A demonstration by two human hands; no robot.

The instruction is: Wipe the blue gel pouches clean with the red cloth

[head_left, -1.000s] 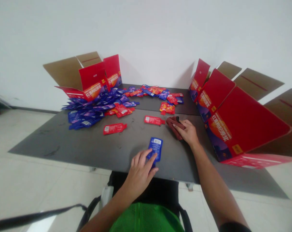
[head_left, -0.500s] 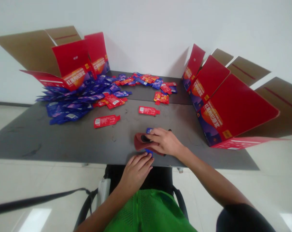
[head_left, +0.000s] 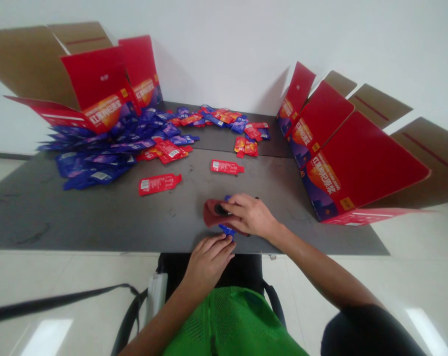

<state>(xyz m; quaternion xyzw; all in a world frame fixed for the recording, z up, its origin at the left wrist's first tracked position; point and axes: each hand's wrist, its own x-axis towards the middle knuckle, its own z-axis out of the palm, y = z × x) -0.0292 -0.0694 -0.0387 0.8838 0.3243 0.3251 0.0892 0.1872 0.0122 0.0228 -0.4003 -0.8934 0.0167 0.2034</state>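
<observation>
A blue pouch (head_left: 227, 230) lies near the front edge of the table, largely hidden under a reddish-brown cloth (head_left: 211, 213). My right hand (head_left: 254, 215) is closed on the cloth, pressing it over the pouch. Something black (head_left: 221, 209) shows in the cloth's fold, too covered to name. At the pouch's near end, my left hand (head_left: 211, 254) holds it with the fingertips at the table edge; the thumb is hard to make out. Beyond my hands, two red pouches lie flat: one (head_left: 160, 184) to the left, another (head_left: 227, 167) farther back.
A heap of blue pouches (head_left: 98, 153) lies at the left, before an open red carton (head_left: 107, 106). More red and blue pouches (head_left: 216, 116) run along the back of the grey table (head_left: 108, 220). Open red cartons (head_left: 360, 163) stand at the right. A strap (head_left: 61, 299) hangs lower left.
The camera view has shifted slightly. My right hand and the cloth have moved a little over the blue pouch, showing more of its near end. My left hand stays at that end.
</observation>
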